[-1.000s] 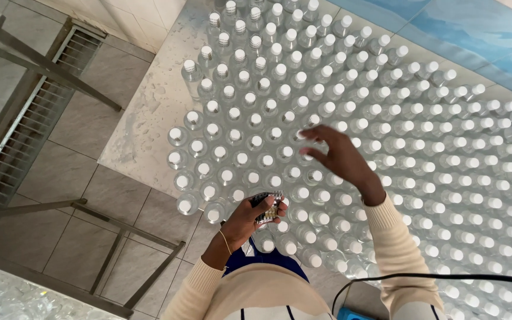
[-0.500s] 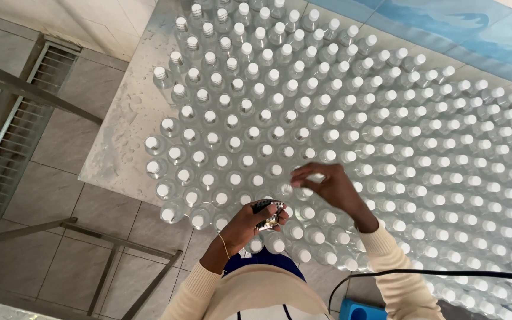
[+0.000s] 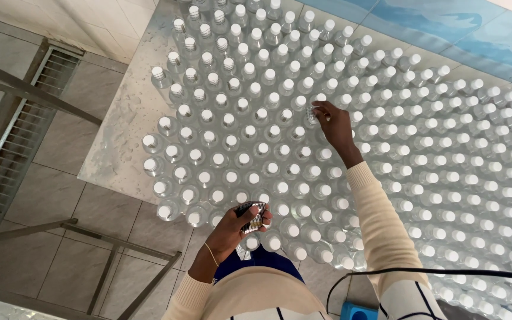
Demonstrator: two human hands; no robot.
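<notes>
left hand [image 3: 238, 228]: curled around a small dark bundle of seals [image 3: 251, 216], near the body
right hand [image 3: 333, 121]: fingertips pinching a white-capped clear plastic bottle [image 3: 311, 115]
tip: press straight down, don't bump neighbours on the counter [image 3: 120, 142]

Clear plastic bottles [image 3: 241, 139] with white caps: many, upright, in close rows across a wet pale stone table [image 3: 117, 157], reaching its left and near edges. Right hand [image 3: 334, 123]: stretched out over the rows, fingertips at one bottle top [image 3: 311, 114]. Left hand [image 3: 237, 227]: at the near edge, closed around a small dark bundle [image 3: 252, 214], contents unclear. Metal floor grate [image 3: 16, 127]: left of the table, on grey tiles.
</notes>
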